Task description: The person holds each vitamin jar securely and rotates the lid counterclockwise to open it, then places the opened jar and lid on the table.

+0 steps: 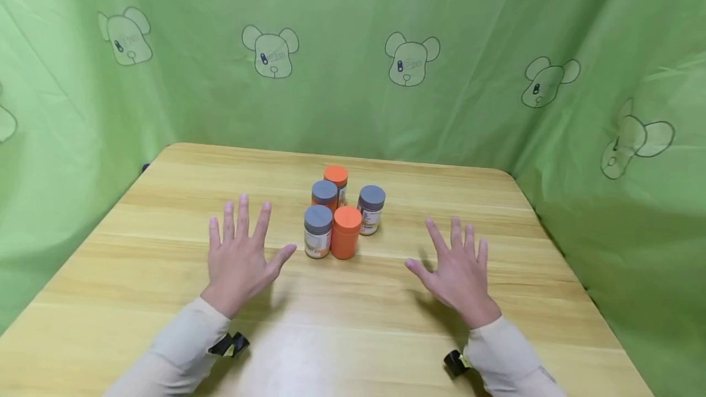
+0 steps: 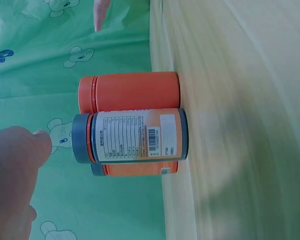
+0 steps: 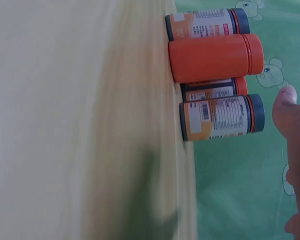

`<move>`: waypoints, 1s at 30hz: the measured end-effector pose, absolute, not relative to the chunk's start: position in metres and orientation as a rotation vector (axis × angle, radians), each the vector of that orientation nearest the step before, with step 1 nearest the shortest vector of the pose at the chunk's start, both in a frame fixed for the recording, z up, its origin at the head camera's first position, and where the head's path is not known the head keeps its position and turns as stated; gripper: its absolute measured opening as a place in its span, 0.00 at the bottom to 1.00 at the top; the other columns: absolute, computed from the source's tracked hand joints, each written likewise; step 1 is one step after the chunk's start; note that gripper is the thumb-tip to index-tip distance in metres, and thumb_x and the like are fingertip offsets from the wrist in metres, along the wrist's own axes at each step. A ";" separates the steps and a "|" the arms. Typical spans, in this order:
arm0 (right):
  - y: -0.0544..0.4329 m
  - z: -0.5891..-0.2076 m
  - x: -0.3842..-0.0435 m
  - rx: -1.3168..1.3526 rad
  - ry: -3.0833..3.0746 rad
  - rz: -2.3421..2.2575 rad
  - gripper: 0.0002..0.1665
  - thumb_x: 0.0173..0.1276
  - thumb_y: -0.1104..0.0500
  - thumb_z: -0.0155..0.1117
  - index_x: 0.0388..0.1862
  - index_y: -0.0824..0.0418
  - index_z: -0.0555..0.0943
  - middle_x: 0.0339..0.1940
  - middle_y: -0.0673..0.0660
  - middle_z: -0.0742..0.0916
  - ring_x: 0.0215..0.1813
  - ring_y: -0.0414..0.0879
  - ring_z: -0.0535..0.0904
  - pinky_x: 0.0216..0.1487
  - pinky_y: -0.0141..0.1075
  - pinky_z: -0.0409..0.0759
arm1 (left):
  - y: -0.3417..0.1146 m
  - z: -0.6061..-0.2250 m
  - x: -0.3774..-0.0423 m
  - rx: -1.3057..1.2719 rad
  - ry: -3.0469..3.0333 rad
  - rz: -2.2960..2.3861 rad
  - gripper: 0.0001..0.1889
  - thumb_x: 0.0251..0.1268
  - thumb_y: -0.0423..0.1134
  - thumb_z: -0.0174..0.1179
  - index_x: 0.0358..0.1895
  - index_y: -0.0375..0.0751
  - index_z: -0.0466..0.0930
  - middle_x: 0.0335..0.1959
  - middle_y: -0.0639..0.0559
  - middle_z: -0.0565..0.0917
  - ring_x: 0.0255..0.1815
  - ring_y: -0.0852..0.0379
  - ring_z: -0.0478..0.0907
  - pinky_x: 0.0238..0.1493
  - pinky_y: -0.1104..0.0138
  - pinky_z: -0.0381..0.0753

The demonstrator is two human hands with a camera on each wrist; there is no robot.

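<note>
Several capped jars stand upright in a loose cluster on the wooden table. In front are a grey-lidded jar with a printed label and an all-orange jar. Behind them stand an orange jar with a grey lid and an orange-lidded jar. A little apart on the right is another grey-lidded labelled jar. My left hand hovers over the table left of the jars, fingers spread, touching none. To their right, my right hand is also spread above the table and holds nothing.
The pale wooden table has rounded far corners. A green curtain with mouse-like head drawings hangs behind it and along both sides. Small black devices are strapped at both wrists.
</note>
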State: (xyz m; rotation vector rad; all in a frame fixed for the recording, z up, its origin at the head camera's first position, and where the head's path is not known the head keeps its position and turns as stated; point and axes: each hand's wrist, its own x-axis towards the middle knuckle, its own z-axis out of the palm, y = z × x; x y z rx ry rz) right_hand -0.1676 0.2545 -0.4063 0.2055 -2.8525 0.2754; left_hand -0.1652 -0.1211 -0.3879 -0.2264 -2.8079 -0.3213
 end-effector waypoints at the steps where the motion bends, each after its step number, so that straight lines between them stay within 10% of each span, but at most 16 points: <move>1: 0.252 -0.406 -0.170 0.213 -2.853 0.292 0.53 0.62 0.27 0.54 0.79 0.49 0.53 0.75 0.76 0.51 0.73 0.76 0.42 0.65 0.69 0.33 | -0.119 -0.387 -0.167 -0.230 -2.812 -0.327 0.47 0.63 0.75 0.40 0.78 0.49 0.49 0.77 0.34 0.40 0.76 0.33 0.34 0.69 0.41 0.28; 20: 0.217 -0.402 -0.194 0.392 -2.789 0.867 0.47 0.67 0.37 0.59 0.77 0.54 0.54 0.73 0.65 0.65 0.70 0.64 0.62 0.63 0.64 0.62 | -0.080 -0.399 -0.209 -0.372 -2.805 -1.128 0.56 0.51 0.57 0.71 0.76 0.34 0.47 0.76 0.33 0.49 0.73 0.34 0.51 0.68 0.43 0.55; 30: 0.198 -0.398 -0.197 0.446 -2.709 1.112 0.38 0.67 0.46 0.63 0.70 0.57 0.63 0.55 0.68 0.80 0.53 0.60 0.79 0.53 0.57 0.74 | -0.066 -0.408 -0.218 -0.195 -2.819 -1.393 0.53 0.49 0.51 0.75 0.72 0.30 0.54 0.66 0.29 0.67 0.66 0.35 0.66 0.62 0.47 0.68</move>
